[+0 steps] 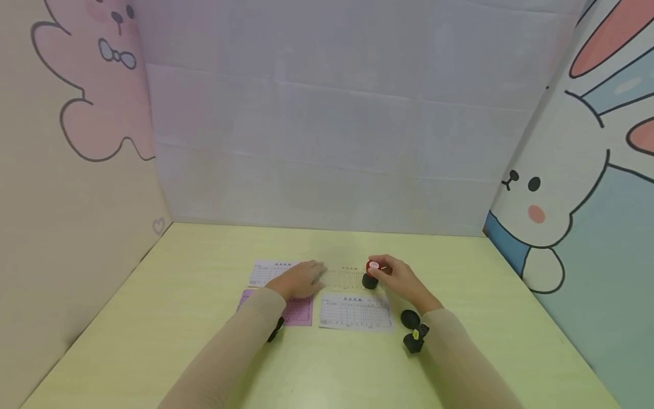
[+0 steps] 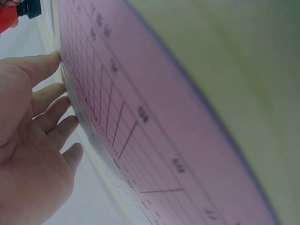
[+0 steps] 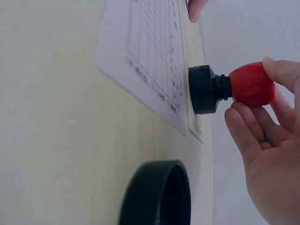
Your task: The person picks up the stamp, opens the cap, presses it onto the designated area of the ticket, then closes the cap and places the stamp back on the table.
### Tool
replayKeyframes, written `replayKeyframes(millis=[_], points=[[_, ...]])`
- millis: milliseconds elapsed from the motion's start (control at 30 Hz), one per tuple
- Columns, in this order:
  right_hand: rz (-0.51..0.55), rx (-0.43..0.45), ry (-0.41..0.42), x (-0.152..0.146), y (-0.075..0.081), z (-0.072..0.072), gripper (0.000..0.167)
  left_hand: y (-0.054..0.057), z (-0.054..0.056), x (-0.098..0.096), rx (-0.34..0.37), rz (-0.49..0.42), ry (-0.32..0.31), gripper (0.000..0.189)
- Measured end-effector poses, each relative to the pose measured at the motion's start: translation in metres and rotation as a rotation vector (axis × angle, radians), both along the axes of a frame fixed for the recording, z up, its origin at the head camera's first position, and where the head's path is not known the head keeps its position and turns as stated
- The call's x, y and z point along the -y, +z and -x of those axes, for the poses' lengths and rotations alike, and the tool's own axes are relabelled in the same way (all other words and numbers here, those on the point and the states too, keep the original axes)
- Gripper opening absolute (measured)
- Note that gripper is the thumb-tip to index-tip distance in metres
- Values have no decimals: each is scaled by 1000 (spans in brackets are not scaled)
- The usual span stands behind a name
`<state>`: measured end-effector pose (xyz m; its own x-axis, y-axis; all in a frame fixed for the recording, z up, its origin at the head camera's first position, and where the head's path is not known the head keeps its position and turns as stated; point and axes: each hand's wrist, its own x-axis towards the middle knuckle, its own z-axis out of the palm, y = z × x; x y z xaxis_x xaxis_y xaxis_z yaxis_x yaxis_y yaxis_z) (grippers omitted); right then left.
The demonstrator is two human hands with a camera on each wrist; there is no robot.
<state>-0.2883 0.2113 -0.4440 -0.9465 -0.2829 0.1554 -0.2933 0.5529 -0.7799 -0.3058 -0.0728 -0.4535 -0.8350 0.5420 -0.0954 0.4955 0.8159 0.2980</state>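
My right hand pinches the red handle of a stamp between thumb and fingers. The stamp's round black base stands on the right part of a pale yellow printed form. At that form's left edge my left hand rests with its fingers extended, as the left wrist view shows too. A white form lies in front of the yellow one. Behind the left hand is another white form, and a purple form lies partly under the left arm.
A round black cap lies on the pale yellow table, close to the right wrist. A white sheet hangs at the back. Walls with cartoon animals stand at the left and right.
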Motion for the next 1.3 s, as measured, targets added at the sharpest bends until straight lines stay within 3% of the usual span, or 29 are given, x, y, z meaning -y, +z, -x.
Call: replayKeyframes(millis=[433, 1300], points=[[6, -21, 4, -1, -3, 1, 44, 0, 1, 0, -3, -12, -18, 55], [12, 16, -8, 0, -3, 1, 46, 2, 0, -1, 3, 19, -12, 56]])
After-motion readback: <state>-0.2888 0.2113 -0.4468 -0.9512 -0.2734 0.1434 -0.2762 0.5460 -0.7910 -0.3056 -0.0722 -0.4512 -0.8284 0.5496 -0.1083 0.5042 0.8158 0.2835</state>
